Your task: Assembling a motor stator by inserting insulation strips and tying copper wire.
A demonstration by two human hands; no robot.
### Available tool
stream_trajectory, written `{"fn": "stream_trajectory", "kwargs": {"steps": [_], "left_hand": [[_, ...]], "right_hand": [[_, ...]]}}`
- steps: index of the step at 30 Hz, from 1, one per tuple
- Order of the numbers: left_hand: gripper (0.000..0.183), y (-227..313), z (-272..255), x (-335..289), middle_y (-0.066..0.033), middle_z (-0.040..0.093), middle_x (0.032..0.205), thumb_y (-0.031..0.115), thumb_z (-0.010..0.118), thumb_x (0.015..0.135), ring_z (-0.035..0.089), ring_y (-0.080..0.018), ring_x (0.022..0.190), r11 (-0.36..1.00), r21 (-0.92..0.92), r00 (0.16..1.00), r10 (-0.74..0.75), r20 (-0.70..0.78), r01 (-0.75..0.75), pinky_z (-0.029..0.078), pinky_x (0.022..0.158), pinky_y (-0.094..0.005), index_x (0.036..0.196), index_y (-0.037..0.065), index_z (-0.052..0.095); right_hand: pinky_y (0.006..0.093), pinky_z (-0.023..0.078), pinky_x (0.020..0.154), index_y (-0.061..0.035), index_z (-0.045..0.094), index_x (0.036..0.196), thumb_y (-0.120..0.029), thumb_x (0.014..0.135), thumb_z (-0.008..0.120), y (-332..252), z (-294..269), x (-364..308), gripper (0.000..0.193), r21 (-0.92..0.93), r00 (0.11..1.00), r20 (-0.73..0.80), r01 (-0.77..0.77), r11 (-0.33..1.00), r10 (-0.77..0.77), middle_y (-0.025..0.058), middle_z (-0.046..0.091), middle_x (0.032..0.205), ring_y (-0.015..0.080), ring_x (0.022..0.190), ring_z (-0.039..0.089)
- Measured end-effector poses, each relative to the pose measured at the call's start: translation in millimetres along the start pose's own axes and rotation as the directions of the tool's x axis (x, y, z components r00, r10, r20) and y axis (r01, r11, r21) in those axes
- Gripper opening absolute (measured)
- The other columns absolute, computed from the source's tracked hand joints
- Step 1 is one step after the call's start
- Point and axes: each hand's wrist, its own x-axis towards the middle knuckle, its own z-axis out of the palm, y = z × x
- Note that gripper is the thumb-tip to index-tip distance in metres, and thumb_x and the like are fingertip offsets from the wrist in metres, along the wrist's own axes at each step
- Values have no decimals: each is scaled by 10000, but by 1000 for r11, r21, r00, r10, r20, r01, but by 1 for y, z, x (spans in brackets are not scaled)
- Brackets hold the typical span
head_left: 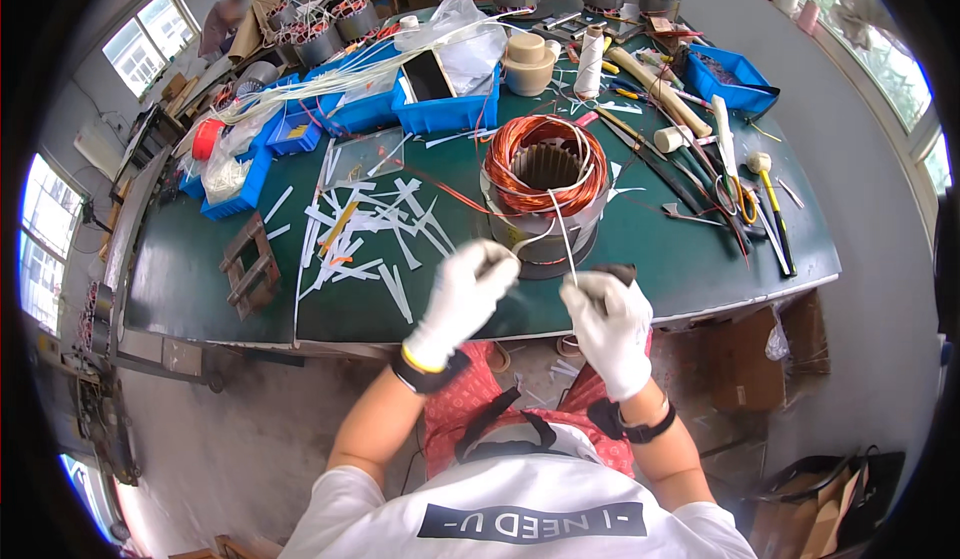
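A motor stator (592, 221) stands upright at the table's near edge, its grey metal body topped by a ring of copper windings (508, 169). White cord is looped about the near side of the windings. My left hand (465, 294), in a white glove, pinches one end of the cord to the near left of the stator. The other end of the white cord (564, 234) runs down taut into my gloved right hand (610, 324), closed at the near right. Both hands are apart from the stator. The fingertips are slightly blurred.
White paper strips (370, 224) lie scattered left of the stator, near a rusty metal frame (250, 264). Blue bins (450, 114) line the back. Pliers, scissors and a yellow-handled mallet (775, 209) crowd the right. A cord cone (590, 64) stands behind. Another person works far left.
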Motion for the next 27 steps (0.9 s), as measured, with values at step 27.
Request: {"fn": "stream_trajectory", "kwargs": {"steps": [27], "left_hand": [[260, 38, 35, -7, 83, 277, 552, 255, 426, 1053, 245, -33, 397, 156, -764, 779, -111, 617, 626, 234, 398, -198, 868, 99, 520]], "right_hand": [[198, 350, 500, 21, 666, 1068, -256, 950, 637, 4, -9, 39, 303, 518, 630, 639, -777, 358, 441, -47, 622, 784, 11, 571, 428]]}}
